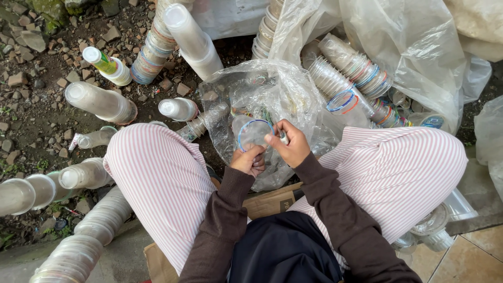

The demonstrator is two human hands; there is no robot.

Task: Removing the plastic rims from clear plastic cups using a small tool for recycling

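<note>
The person sits with knees apart, and both hands meet between them over a clear plastic cup [253, 135] with a blue ring around its rim. The left hand [249, 160] is closed around the lower side of the cup, fingers curled tight against its wall. The right hand [290, 145] pinches at the cup's rim on its right edge, thumb and fingertips pressed together on something small there; what exactly lies between them is too small to tell. The cup tilts with its mouth toward the camera.

Directly behind the cup lies a crumpled clear plastic bag [272, 89], its folds spreading out to both sides of the cup. Above and to the right of the cup, nested stacks of cups with coloured rims [356, 71] lie on their sides against a large clear plastic sheet [414, 42]. To the left of the cup, beyond the striped trouser knee [157, 167], several long stacks of clear cups [99, 102] lie on the stony ground [36, 63]. Below the cup, under the person, a piece of brown cardboard [270, 202] shows between the legs.
</note>
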